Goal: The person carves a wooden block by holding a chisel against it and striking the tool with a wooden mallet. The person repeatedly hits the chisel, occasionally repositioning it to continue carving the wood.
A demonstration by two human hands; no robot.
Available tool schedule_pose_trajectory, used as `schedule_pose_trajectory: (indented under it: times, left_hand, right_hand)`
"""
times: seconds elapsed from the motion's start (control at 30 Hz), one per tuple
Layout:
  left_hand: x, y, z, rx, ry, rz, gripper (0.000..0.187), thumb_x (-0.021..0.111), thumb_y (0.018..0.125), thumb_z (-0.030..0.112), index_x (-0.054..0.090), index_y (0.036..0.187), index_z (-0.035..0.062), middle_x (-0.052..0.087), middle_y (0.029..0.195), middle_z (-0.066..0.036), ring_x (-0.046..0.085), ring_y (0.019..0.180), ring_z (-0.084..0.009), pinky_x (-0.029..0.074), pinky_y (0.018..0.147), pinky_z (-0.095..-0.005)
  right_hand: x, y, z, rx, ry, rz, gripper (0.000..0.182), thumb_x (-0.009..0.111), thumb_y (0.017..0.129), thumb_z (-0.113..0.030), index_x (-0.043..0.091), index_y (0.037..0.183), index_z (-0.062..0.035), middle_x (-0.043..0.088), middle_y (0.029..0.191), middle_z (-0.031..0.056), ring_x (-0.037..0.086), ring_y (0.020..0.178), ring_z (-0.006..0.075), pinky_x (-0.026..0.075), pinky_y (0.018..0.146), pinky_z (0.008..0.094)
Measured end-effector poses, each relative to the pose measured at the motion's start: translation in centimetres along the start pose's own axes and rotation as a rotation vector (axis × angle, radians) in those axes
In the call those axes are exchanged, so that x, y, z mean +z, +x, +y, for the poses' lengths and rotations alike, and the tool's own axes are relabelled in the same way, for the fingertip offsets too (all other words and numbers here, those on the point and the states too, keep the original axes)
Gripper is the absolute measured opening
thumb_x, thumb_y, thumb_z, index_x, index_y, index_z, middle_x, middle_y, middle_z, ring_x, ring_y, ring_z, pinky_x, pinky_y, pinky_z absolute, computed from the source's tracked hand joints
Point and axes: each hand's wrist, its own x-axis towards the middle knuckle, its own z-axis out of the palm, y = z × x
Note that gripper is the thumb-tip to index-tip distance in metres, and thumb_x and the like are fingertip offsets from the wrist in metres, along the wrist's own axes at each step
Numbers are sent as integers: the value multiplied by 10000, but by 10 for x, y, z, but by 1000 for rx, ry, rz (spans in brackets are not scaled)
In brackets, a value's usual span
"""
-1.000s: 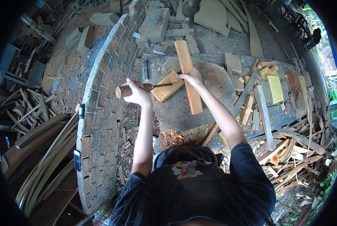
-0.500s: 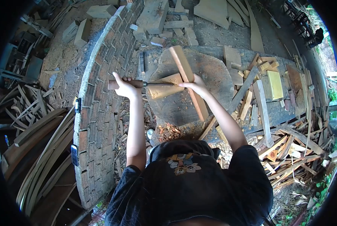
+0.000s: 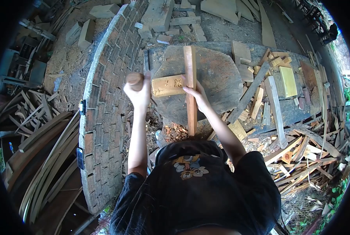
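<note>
My left hand (image 3: 137,92) is wrapped round the thick wooden handle (image 3: 135,79) of a chisel, left of the stump. The handle's butt end faces up toward me, and the blade is hidden below my fist. My right hand (image 3: 197,95) grips a long wooden bar (image 3: 191,66) that stands out over the stump (image 3: 218,78), with its near end toward my body. A short yellowish block (image 3: 168,85) meets the bar at about a right angle, making a T shape. Rough, darker chipped wood shows on the block's end beside the bar.
A low brick wall (image 3: 108,98) runs along the left with a phone (image 3: 80,158) on its edge. Offcuts and a yellow board (image 3: 287,82) lie on the right of the bench. Wood chips (image 3: 175,132) are heaped before the stump, and scrap wood (image 3: 300,156) is piled at right.
The chisel has swung from lying level with its blade at the block to pointing its handle end up, away from the block. The bar and block have turned so the bar lies straighter toward me.
</note>
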Motion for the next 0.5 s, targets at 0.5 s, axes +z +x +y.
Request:
schedule_pose_trajectory:
  times: [0.5]
  left_hand:
    - [42, 25, -25, 197, -76, 15, 224, 708, 705, 97, 515, 617, 26, 536, 571, -3, 467, 536, -57, 407, 532, -222]
  right_hand:
    - [-22, 4, -13, -53, -702, -159, 763, 715, 676, -418, 417, 1229, 15, 549, 1139, 169, 536, 1046, 239, 407, 884, 323]
